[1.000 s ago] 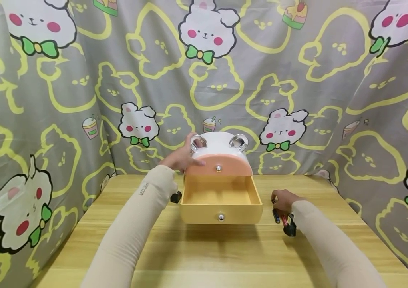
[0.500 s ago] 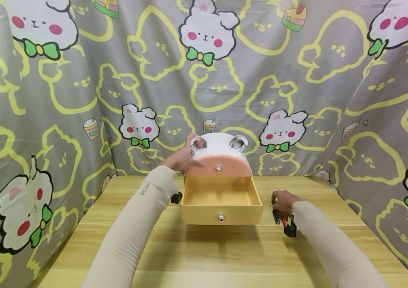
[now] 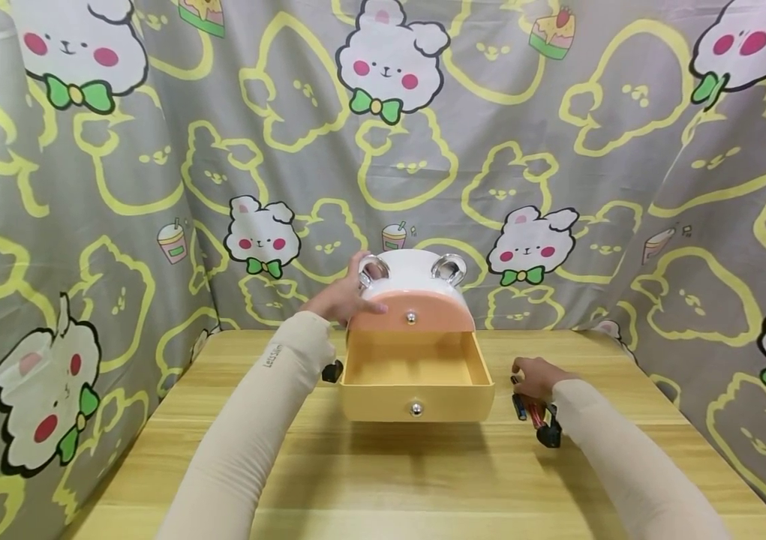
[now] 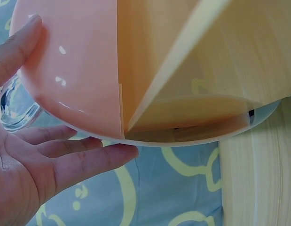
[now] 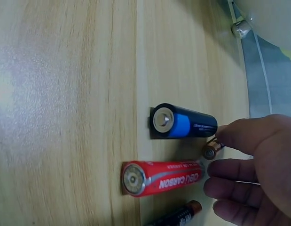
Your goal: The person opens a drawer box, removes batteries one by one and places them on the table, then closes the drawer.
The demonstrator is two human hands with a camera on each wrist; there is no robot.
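My left hand point(image 3: 345, 296) holds the left side of a white bear-eared drawer box point(image 3: 410, 264), thumb on the pink upper drawer front point(image 4: 74, 70), fingers along the outer shell. Below, the yellow drawer point(image 3: 418, 401) is pulled out, with nothing visible inside. To its right, my right hand point(image 3: 536, 377) is low over the table by several batteries. Its thumb and forefinger pinch a small copper-ended battery point(image 5: 211, 149). Beside them in the right wrist view lie a blue-and-black battery point(image 5: 185, 122), a red battery point(image 5: 164, 177) and a black battery with a copper end point(image 5: 178, 215).
The wooden table point(image 3: 383, 480) bears the drawer box near its back edge. A grey patterned curtain point(image 3: 328, 165) hangs behind and on both sides. Dark wrist camera mounts point(image 3: 548, 433) show at both cuffs.
The right hand has shifted very slightly to the right among the batteries. The left hand keeps its hold, and the drawer stays pulled out.
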